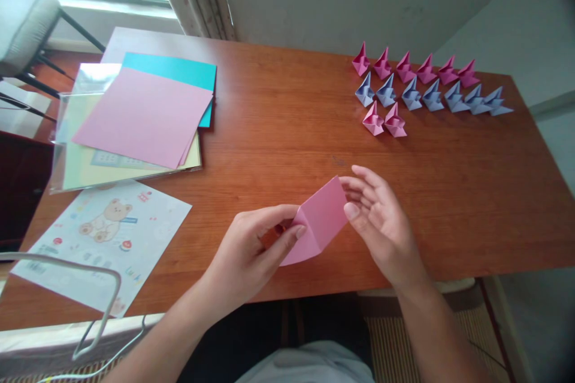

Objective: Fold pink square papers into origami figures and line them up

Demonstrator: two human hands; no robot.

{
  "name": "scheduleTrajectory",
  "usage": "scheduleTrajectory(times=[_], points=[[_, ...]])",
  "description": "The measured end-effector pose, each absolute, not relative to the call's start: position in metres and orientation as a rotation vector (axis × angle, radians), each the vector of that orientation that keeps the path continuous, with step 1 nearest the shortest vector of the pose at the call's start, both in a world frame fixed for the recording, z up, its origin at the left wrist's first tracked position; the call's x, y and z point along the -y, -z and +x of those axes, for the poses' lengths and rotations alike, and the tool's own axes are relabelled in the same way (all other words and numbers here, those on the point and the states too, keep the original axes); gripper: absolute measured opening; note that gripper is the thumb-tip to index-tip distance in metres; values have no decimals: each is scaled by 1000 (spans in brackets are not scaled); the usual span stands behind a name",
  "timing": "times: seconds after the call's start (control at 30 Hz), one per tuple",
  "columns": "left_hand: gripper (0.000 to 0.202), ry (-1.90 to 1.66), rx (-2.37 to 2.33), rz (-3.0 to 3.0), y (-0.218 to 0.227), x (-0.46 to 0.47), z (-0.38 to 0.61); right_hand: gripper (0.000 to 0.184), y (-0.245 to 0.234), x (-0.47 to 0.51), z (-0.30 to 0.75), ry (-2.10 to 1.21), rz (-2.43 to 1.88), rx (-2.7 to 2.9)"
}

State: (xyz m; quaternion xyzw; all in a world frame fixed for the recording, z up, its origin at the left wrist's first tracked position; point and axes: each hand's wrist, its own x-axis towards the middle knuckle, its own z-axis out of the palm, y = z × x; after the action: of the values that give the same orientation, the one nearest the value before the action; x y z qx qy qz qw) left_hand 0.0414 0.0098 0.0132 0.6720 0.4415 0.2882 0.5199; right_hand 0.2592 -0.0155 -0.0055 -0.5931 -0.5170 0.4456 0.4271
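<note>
A pink sheet of origami paper [321, 218], creased down its middle, is held up above the near part of the table. My left hand [258, 245] pinches its left edge between thumb and fingers. Beside the right edge is my right hand [380, 221], its fingers apart and the thumb close to the paper; whether the fingertips touch the edge I cannot tell. Behind my hands, to the right, stand folded paper figures in rows: dark pink ones [403, 67], pale blue ones [411, 94] and two light pink ones [395, 122].
On the wooden table [269, 119], pink sheets [144, 116] and teal paper [179, 72] lie over a clear plastic pack [130, 173] at left. Nearer is a sheet with a printed bear [108, 233]. A white bent tube [90, 266] crosses the lower left corner. A chair [27, 30] stands beyond.
</note>
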Motion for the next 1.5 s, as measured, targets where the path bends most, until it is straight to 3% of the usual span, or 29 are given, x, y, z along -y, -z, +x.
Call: scheduleTrajectory(times=[0.17,0.33,0.5,0.63,1.0,1.23,1.5], points=[[20,-676,-1134,1828,-2,-10,38,45,8,9,260,-1259,-1501,1214],[36,-641,-1308,2345,16,-6,38,36,17,8,260,-914,-1714,1463],[37,-474,-1270,2686,20,-2,37,31,22,9,260,-545,-1813,1735],[41,-278,-1182,2853,17,-2,37,31,23,9,260,-449,-1782,1849],[51,-35,-1196,2957,11,-7,39,31,22,9,260,-294,-1697,1981],[45,-33,-1190,2981,12,-7,40,20,22,10,259,-255,-1573,2006],[44,-99,-1226,2978,12,-6,41,38,25,17,266,-254,-1318,2160]])
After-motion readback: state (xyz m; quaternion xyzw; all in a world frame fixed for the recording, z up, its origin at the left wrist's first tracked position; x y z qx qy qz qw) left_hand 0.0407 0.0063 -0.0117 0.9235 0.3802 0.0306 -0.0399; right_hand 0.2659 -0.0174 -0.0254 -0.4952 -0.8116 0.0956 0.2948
